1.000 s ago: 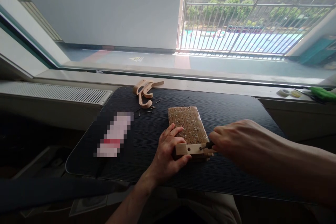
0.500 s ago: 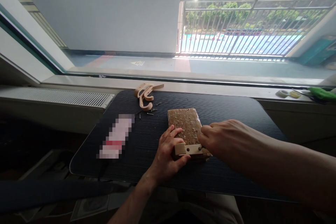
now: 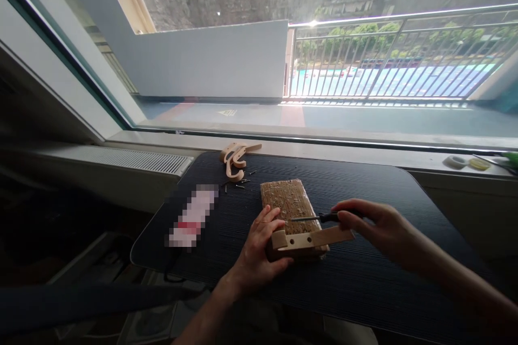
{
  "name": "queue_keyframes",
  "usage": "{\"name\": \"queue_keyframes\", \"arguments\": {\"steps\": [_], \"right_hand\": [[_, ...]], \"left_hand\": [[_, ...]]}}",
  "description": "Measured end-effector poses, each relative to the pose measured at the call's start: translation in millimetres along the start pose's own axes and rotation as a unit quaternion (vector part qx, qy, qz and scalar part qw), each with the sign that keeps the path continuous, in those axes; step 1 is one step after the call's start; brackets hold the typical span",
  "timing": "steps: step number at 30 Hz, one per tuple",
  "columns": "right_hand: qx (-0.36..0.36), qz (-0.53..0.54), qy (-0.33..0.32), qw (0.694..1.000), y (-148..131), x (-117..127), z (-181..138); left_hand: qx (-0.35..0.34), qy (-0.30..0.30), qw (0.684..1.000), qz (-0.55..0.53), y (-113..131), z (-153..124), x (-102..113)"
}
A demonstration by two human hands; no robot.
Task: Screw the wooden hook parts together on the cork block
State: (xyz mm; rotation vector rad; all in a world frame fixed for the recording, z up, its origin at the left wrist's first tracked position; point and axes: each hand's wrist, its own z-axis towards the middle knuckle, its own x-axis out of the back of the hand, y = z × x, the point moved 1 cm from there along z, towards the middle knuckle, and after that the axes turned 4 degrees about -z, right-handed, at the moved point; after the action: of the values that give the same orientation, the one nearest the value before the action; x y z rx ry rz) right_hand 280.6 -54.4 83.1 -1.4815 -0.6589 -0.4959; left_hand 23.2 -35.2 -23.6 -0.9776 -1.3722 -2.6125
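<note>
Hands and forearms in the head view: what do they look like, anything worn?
Left hand and right hand are bare human hands: no gloves, no visible rings. Both forearms show no sleeve, watch or bracelet within frame. No cables or clear markings on either.

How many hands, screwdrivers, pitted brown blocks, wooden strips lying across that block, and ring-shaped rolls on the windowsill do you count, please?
Hands: 2 (left hand, right hand)
Screwdriver: 1
Pitted brown block: 1
Wooden strip: 1
Ring-shaped rolls: 2
Total: 7
</note>
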Motion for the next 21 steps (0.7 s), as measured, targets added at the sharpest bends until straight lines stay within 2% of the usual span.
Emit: {"name": "queue_keyframes", "arguments": {"steps": [3, 5, 9, 15, 21], "right_hand": [[-0.043, 0.186, 0.072, 0.979, 17, -33, -6], [-0.061, 0.24, 0.11, 0.963, 20, -51, -6], [-0.046, 0.23, 0.109, 0.966, 19, -64, -3], [-0.048, 0.214, 0.126, 0.967, 25, -65, -1], [-0.064, 0.209, 0.134, 0.967, 26, -68, 2]], "left_hand": [[0.001, -0.012, 1.0, 0.009, -1, -1, -1], [0.002, -0.011, 1.0, 0.01, -1, 0, -1], [0.01, -0.006, 1.0, 0.013, 2, 2, -1], [-0.012, -0.007, 1.0, 0.017, 6, 4, 1], [0.002, -0.011, 1.0, 0.014, 1, 2, 0]]}}
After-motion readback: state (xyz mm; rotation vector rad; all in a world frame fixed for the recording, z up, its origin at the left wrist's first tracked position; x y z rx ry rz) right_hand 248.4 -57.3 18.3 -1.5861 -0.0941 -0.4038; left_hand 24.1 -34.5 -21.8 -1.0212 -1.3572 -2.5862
